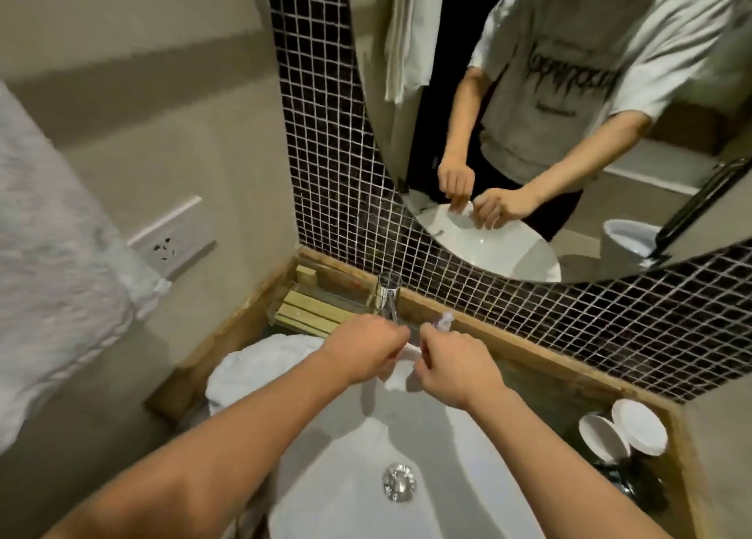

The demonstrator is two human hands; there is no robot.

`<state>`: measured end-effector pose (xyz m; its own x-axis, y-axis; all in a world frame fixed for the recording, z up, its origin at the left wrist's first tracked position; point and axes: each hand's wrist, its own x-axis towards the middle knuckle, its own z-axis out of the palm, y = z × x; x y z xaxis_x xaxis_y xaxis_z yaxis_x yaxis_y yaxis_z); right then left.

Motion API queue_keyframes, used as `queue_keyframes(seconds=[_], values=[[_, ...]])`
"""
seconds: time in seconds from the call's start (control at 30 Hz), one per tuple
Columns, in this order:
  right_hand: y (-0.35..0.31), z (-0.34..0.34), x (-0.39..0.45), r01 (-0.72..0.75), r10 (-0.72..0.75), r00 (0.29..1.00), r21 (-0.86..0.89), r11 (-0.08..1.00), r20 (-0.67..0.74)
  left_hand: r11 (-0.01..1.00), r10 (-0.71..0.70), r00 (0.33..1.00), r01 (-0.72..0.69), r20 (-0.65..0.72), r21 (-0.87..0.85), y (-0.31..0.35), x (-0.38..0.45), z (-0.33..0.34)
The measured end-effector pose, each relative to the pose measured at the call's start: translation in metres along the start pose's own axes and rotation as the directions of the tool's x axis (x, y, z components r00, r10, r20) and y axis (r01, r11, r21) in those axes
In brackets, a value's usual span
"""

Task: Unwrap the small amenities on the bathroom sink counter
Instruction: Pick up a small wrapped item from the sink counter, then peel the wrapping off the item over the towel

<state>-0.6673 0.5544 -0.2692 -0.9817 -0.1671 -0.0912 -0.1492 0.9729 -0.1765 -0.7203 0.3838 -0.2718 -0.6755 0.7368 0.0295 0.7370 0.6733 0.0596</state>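
Over the far rim of the white sink (pixel 460 437), my left hand (pixel 362 349) and my right hand (pixel 451 363) pinch the two ends of a small white wrapped amenity (pixel 409 349). A clear twist of its wrapper (pixel 443 322) sticks up above my right hand. Both hands are closed on the packet, with only a narrow gap between them. What is inside the packet is hidden. Several yellowish boxed amenities (pixel 311 314) lie in a clear tray at the back left of the counter.
The chrome tap (pixel 388 300) stands right behind my hands. A folded white towel (pixel 260 363) lies left of the sink. Two white-lidded cups (pixel 622 432) stand at the right. The drain (pixel 399 481) is below. A mirror (pixel 529 111) and a dark mosaic wall are behind.
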Motion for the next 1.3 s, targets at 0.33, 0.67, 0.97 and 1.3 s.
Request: queue_keyframes(seconds=[0.33,0.67,0.97,1.3], values=[[-0.062,0.013,0.04,0.091,-0.092,0.995,0.023,0.996,0.03,0.938,-0.286,0.958,0.277,-0.015,-0.21,-0.067,-0.076,0.006],[-0.084,0.064,0.068,0.029,-0.039,0.989,0.072,0.997,0.14,0.781,-0.571,0.716,0.625,0.402,-0.004,-0.131,-0.127,0.094],[-0.089,0.089,0.081,-0.061,0.042,0.994,0.191,0.98,0.1,0.663,-0.688,0.625,0.748,0.368,-0.031,-0.135,-0.115,0.135],[-0.096,0.088,0.087,-0.269,0.237,0.962,0.335,0.903,0.133,0.656,-0.705,0.707,0.678,0.053,-0.332,-0.116,-0.094,0.092]])
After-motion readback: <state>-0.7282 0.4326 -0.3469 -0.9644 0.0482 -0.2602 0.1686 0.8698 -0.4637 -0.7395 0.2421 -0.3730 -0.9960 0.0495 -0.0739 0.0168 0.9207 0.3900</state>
